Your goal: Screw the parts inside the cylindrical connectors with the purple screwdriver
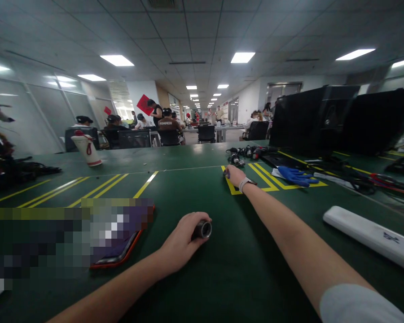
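Observation:
My left hand (185, 237) is wrapped round a dark metal cylinder (205, 229) low over the green table (242, 278), its round open end facing right. Farther off, my right hand (234, 176) reaches out to the yellow-taped area, fingers closed on a small dark object (226, 173) too small to name. Just beyond that hand lies a cluster of dark and silver metal parts (236, 159). A pale band circles my right wrist.
Blue gloves (294, 176) and cables lie right, below black monitors (316, 119). A long white case (370, 235) is at the right edge. An orange-rimmed device (121, 253), partly pixelated, lies left; a white cup (87, 150) stands behind. People sit beyond the table.

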Demonstrator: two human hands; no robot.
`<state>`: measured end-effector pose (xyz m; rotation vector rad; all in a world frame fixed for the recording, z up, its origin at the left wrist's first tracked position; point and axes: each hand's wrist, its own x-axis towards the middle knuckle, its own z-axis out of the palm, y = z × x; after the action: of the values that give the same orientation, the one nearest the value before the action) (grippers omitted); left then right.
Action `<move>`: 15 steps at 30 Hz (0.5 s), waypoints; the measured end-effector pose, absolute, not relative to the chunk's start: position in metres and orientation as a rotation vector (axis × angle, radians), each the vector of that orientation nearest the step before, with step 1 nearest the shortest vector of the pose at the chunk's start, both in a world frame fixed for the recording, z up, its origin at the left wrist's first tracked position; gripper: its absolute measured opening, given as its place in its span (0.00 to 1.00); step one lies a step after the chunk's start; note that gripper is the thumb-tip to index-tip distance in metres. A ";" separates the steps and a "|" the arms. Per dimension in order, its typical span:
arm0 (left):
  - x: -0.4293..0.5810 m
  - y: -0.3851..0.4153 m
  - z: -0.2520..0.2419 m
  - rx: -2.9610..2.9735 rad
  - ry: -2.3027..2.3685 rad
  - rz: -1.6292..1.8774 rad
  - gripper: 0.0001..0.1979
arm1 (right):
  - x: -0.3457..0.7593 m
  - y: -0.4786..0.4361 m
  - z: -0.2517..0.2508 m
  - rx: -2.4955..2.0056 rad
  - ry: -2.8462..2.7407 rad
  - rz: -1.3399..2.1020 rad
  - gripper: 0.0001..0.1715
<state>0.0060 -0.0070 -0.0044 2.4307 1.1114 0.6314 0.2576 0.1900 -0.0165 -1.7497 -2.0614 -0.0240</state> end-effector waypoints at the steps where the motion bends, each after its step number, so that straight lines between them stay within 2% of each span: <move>1: 0.006 -0.007 -0.005 2.417 1.097 0.654 0.18 | 0.261 0.189 -0.017 -1.743 -2.073 -0.033 0.16; 10: 0.006 -0.007 -0.007 2.412 1.069 0.653 0.16 | 0.312 0.172 -0.019 -1.718 -2.117 -0.074 0.16; 15: 0.008 -0.011 -0.002 2.614 1.055 0.617 0.18 | 0.337 0.166 -0.026 -1.791 -2.036 -0.113 0.16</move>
<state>0.0080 -0.0107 -0.0022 2.6141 1.0548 0.6173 0.3372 0.1660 -0.0257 -1.7913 -2.0365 -0.1126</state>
